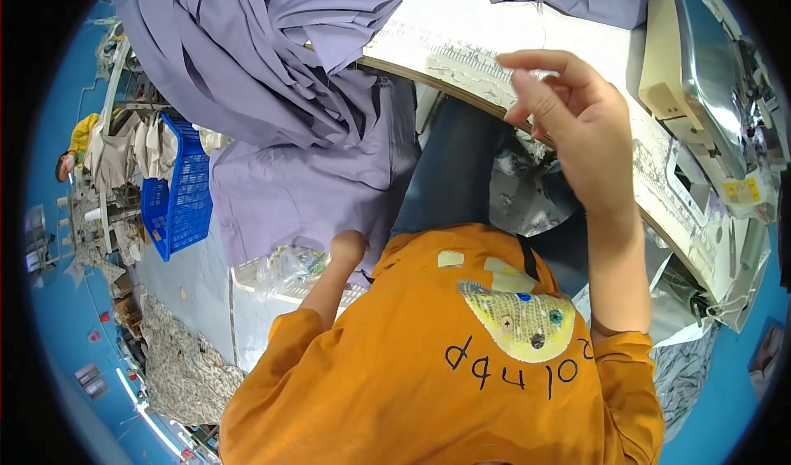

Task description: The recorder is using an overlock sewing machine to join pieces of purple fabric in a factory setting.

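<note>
Hanging off the table edge in the upper left of the frame, the lavender fabric [280, 94] falls in long soft folds down to a flatter panel at centre left, where its lower hem meets the left hand [348, 249]. That hand is closed at the hem, knuckles up, and looks to be pinching the cloth; the fingers are tucked under, so I cannot tell how firm the hold is. The cloth is thin, matte and smooth, and it drapes as it does because most of its weight lies heaped on the table above.

The right hand [568, 127] is raised in the upper right centre, above the table edge [461, 82], with fingers loosely curled and thumb near the forefinger. It may be pinching a fine thread, but nothing in it is clearly visible.

The table top is pale and hard, with a printed measuring strip [461, 53] along its curved wooden rim. At the far right stands a cream sewing machine [692, 77], boxy and glossy. Below are blue jeans [453, 168] and an orange sweatshirt [428, 366]. At the left sits 1 blue plastic crate [177, 193] with latticed walls, and patterned cloth [185, 366] lies crumpled on the floor at the lower left.
</note>
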A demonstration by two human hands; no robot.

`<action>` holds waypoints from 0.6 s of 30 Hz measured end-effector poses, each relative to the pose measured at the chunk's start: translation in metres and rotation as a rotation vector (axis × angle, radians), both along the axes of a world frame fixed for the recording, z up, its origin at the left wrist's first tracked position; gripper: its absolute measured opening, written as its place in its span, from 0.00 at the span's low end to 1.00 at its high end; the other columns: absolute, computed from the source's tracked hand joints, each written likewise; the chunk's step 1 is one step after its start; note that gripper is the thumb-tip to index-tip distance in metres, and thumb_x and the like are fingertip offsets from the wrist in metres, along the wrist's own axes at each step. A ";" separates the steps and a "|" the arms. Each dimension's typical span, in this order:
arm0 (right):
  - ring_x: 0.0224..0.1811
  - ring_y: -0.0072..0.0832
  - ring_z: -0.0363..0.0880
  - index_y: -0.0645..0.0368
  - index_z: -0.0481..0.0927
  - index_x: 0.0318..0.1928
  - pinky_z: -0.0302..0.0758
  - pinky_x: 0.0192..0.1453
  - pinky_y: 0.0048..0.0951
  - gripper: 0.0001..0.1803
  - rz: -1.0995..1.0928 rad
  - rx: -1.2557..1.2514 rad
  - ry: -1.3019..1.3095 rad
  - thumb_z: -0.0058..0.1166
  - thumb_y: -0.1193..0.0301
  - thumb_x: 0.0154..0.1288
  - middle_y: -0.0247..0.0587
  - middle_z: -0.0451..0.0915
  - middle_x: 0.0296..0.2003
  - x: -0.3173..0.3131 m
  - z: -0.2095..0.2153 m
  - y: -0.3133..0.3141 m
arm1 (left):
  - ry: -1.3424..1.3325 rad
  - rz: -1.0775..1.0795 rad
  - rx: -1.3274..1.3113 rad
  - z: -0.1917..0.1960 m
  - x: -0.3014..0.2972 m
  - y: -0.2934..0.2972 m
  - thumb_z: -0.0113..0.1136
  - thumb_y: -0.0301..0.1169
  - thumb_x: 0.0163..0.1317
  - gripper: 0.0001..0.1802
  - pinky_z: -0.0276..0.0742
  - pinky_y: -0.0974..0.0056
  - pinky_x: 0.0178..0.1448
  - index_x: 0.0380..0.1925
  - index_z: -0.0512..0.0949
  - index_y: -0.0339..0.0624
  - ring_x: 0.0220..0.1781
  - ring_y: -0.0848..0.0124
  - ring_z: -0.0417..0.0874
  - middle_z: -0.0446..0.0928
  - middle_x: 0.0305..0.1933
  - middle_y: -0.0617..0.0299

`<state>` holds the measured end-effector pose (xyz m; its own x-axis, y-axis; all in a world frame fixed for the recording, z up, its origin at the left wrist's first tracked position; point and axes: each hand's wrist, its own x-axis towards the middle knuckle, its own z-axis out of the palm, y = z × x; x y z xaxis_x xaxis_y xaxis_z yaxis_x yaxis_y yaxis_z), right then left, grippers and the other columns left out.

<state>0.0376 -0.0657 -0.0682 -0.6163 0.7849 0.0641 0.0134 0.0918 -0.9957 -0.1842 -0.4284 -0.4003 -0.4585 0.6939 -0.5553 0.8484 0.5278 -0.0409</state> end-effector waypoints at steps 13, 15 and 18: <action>0.36 0.35 0.82 0.62 0.82 0.42 0.77 0.40 0.32 0.15 0.477 0.002 -0.394 0.60 0.66 0.57 0.45 0.82 0.40 -0.012 -0.131 -0.066 | -0.830 0.754 0.499 0.064 -0.049 0.054 0.63 0.23 0.53 0.02 0.78 0.68 0.35 0.28 0.82 0.38 0.29 0.73 0.83 0.83 0.26 0.61; 0.44 0.41 0.82 0.64 0.81 0.45 0.78 0.47 0.35 0.22 0.588 0.015 -0.434 0.63 0.62 0.54 0.50 0.81 0.45 -0.027 -0.172 -0.082 | -0.973 0.848 0.697 0.112 -0.055 0.086 0.59 0.21 0.57 0.03 0.78 0.72 0.37 0.29 0.80 0.31 0.31 0.74 0.83 0.81 0.29 0.60; 0.58 0.48 0.73 0.68 0.72 0.56 0.70 0.62 0.40 0.39 0.613 0.198 -0.531 0.68 0.56 0.48 0.60 0.73 0.56 -0.060 -0.183 -0.115 | -1.046 0.671 0.790 0.176 -0.061 0.114 0.61 0.21 0.56 0.05 0.80 0.73 0.41 0.32 0.80 0.31 0.33 0.75 0.84 0.83 0.31 0.59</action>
<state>-0.0228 -0.1812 -0.2515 -0.9178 0.3053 -0.2539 0.3670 0.4086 -0.8357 -0.2448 -0.3149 -0.2245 -0.4468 0.7923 -0.4155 -0.0971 0.4187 0.9029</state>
